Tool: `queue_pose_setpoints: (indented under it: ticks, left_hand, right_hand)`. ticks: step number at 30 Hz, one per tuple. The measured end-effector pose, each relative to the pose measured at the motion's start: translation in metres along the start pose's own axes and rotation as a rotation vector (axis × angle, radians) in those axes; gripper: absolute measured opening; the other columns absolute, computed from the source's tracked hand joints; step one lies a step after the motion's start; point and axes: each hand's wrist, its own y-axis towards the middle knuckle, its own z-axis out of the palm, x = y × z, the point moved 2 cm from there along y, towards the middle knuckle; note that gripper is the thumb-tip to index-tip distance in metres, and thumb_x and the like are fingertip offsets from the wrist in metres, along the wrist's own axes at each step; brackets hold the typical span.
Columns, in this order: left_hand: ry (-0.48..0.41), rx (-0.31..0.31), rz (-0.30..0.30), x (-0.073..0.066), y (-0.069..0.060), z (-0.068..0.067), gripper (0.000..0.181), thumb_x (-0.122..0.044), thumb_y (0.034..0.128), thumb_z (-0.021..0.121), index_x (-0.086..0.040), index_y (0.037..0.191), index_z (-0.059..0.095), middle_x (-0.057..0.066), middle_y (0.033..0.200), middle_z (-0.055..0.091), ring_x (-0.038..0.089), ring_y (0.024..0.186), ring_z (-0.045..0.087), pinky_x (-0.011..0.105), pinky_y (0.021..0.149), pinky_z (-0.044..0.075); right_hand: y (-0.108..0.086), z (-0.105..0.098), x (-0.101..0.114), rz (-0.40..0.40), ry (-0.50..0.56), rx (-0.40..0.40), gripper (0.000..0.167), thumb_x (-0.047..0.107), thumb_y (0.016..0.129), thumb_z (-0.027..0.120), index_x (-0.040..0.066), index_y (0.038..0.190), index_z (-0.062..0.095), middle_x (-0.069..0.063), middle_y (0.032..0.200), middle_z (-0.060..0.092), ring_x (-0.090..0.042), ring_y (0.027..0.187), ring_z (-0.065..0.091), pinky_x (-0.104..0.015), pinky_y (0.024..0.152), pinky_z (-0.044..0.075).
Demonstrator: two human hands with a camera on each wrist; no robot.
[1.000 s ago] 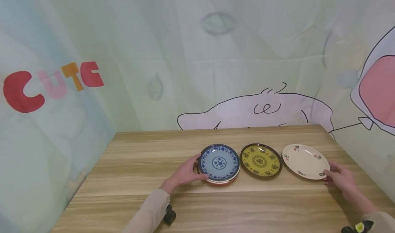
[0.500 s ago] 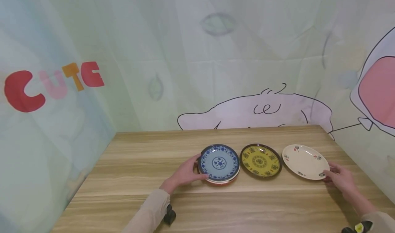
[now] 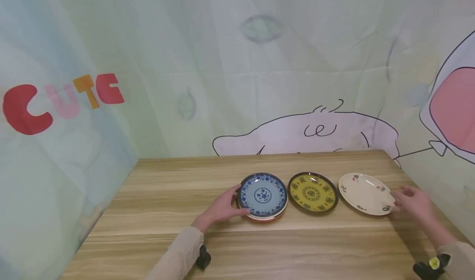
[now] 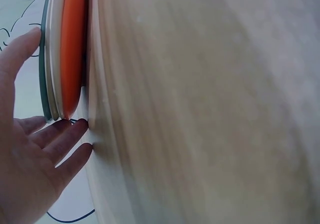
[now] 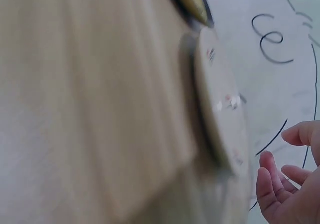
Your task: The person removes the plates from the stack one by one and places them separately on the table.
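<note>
A stack of plates, topped by a blue floral plate (image 3: 263,195), sits mid-table; pale rims and an orange plate (image 4: 73,48) show under it in the left wrist view. My left hand (image 3: 222,205) rests at the stack's left side, thumb at the top rim and fingers spread along the edge. To the right lies a yellow-green patterned plate (image 3: 313,192) with a dark rim. Beyond that is a cream plate (image 3: 365,194) with small printed motifs. My right hand (image 3: 413,203) is beside its right edge, fingers loosely bent around nothing; in the right wrist view the hand stands apart from the plate.
The plates stand on a wood-grain table (image 3: 178,189). A printed cloth backdrop (image 3: 178,45) with cartoon drawings and coloured letters surrounds its back and sides.
My right hand has let go of the cream plate's edge and drawn up slightly to the right. My left hand and the plates have stayed in place.
</note>
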Motion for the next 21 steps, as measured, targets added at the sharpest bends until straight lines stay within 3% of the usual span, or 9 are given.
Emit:
queue_pose_setpoints:
  ticks: [3,6,14,21]
  left_hand:
    - [0.000,0.000,0.003,0.000,0.000,0.000,0.094,-0.047,0.0708,0.072,-0.002,0.141,0.027,0.017,0.133,0.045,0.029,0.117,0.047,0.048,0.102,0.033]
    - [0.000,0.000,0.008,0.000,0.000,0.000,0.094,-0.047,0.0708,0.072,-0.002,0.141,0.027,0.017,0.132,0.045,0.029,0.116,0.047,0.048,0.102,0.034]
    - [-0.001,0.003,-0.008,0.000,0.000,0.001,0.095,-0.048,0.0703,0.072,-0.003,0.141,0.027,0.016,0.135,0.043,0.029,0.117,0.047,0.048,0.102,0.033]
    - [-0.002,0.005,-0.016,-0.001,0.000,0.001,0.095,-0.048,0.0708,0.072,-0.004,0.141,0.027,0.016,0.135,0.043,0.029,0.119,0.045,0.048,0.103,0.032]
  right_hand:
    - [0.020,0.004,-0.005,-0.046,0.016,-0.003,0.079,0.046,0.089,0.049,-0.015,0.134,0.025,-0.036,0.118,0.042,-0.008,0.068,0.059,-0.024,0.048,0.050]
    - [0.026,0.015,0.006,-0.105,0.033,0.019,0.081,0.049,0.086,0.052,-0.013,0.133,0.029,-0.033,0.114,0.049,-0.004,0.065,0.058,-0.023,0.043,0.048]
    - [-0.017,0.057,0.100,-0.232,0.019,0.128,0.059,0.029,0.090,0.054,-0.014,0.128,0.038,-0.029,0.109,0.055,-0.006,0.068,0.059,-0.025,0.057,0.051]
    - [-0.030,0.094,0.136,-0.248,0.093,0.222,0.055,0.025,0.089,0.057,-0.010,0.128,0.041,-0.025,0.110,0.053,-0.024,0.087,0.059,-0.030,0.067,0.053]
